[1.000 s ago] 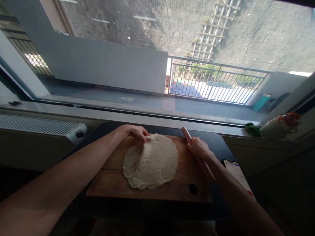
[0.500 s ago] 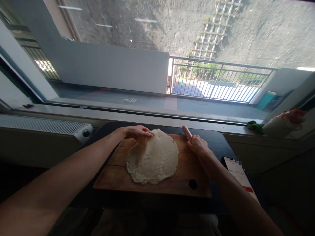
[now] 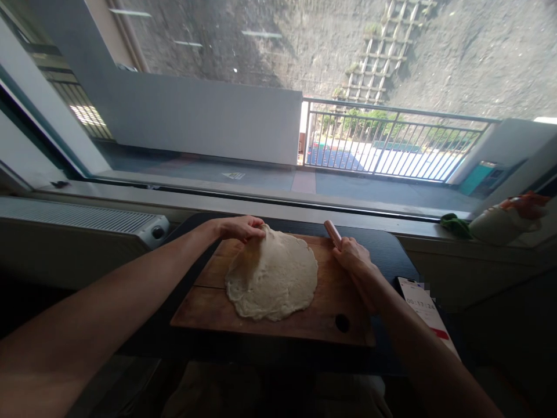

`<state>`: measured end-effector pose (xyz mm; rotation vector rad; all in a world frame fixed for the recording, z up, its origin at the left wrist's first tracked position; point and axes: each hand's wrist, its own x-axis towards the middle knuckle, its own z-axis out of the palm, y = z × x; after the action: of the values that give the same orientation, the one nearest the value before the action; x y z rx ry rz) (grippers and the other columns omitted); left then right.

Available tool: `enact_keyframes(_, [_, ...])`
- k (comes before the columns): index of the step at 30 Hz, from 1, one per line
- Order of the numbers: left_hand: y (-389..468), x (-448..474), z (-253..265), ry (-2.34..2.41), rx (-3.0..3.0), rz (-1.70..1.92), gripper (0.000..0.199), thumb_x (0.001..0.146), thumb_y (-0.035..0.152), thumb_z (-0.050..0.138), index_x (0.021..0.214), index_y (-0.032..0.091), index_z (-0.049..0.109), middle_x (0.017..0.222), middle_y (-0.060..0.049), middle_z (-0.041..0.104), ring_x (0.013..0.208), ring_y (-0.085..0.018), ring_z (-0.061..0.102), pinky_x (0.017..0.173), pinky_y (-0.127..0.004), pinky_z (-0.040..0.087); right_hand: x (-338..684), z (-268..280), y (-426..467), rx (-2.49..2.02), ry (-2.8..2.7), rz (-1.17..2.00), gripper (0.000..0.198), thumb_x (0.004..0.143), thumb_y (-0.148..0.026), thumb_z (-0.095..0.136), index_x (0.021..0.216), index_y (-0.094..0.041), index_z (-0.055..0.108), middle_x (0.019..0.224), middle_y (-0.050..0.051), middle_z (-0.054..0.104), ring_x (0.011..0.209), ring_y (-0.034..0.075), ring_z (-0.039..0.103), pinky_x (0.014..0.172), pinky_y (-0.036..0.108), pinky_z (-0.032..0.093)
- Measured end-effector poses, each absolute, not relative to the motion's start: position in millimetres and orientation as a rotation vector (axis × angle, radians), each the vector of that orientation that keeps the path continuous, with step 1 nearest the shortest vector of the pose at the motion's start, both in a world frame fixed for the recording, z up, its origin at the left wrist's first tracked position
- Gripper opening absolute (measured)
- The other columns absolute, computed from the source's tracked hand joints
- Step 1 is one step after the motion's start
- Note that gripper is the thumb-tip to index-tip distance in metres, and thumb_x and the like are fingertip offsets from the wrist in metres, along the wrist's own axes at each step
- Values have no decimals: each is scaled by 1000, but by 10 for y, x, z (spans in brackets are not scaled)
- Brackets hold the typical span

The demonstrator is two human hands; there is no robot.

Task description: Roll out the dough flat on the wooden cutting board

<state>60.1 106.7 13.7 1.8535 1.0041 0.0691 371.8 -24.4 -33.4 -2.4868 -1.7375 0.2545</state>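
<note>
A flat, roughly round sheet of pale dough [image 3: 278, 278] lies on a wooden cutting board [image 3: 209, 310] with a dark hole near its right front corner. My left hand [image 3: 242, 228] pinches the dough's far left edge and holds it a little raised, with the lifted part sloping down to the board. My right hand [image 3: 353, 254] is closed around a wooden rolling pin [image 3: 333, 233] at the board's right side. The pin's far end sticks out past my fingers; much of the rest is hidden under my hand and forearm.
The board rests on a dark table [image 3: 398, 255]. At the table's right edge lies a phone [image 3: 422, 307] showing a timer. A radiator [image 3: 87, 223] stands to the left. Beyond is a window sill [image 3: 261, 206] with a green cloth [image 3: 455, 224] and a pale pot [image 3: 494, 225] at its right.
My left hand has drawn the pinched dough edge slightly up and to the left, stretching it into a point. My right hand keeps its hold on the rolling pin. The view has shifted slightly.
</note>
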Motion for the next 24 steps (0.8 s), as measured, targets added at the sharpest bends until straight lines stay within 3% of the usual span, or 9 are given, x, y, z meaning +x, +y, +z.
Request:
enact_keyframes(3, [1096, 591, 76, 1168, 1892, 91, 51, 63, 59, 66, 92, 17, 61, 76, -2, 61, 60, -13, 55, 52, -21, 43, 3727, -275, -268, -2475, -1765, 289, 42, 86, -43, 44, 114, -15, 55, 113, 15, 58, 99, 27, 60, 78, 34, 44])
enact_keyframes(7, [1130, 448, 23, 1326, 1760, -107, 57, 57, 68, 66, 75, 14, 63, 61, -2, 56, 53, -13, 52, 49, -23, 41, 3757, -178, -347, -2445, -1809, 296, 44, 85, -51, 44, 111, -17, 56, 111, 13, 59, 97, 26, 60, 76, 34, 44])
enact_keyframes(12, [998, 262, 36, 1186, 1929, -193, 36, 47, 41, 78, 69, 16, 64, 63, 1, 57, 58, -11, 50, 48, -18, 34, 3777, -118, -481, -2442, -1825, 238, 43, 86, -52, 45, 111, -19, 55, 110, 13, 57, 97, 28, 58, 75, 35, 43])
enact_keyframes(17, [835, 249, 54, 1110, 1830, 81, 35, 59, 42, 71, 81, 15, 65, 75, -1, 63, 67, -14, 57, 56, -20, 41, 3558, -35, -636, -2263, -1795, -94, 37, 90, -43, 41, 115, -21, 57, 116, 12, 56, 106, 27, 54, 79, 33, 41])
enact_keyframes(24, [581, 186, -5, 1211, 1429, 73, 57, 50, 50, 80, 92, 15, 66, 86, -7, 69, 73, -21, 64, 56, -26, 50, 3007, -103, -577, -2404, -1869, 302, 34, 86, -40, 48, 95, -14, 68, 99, 15, 68, 95, 26, 62, 77, 32, 44])
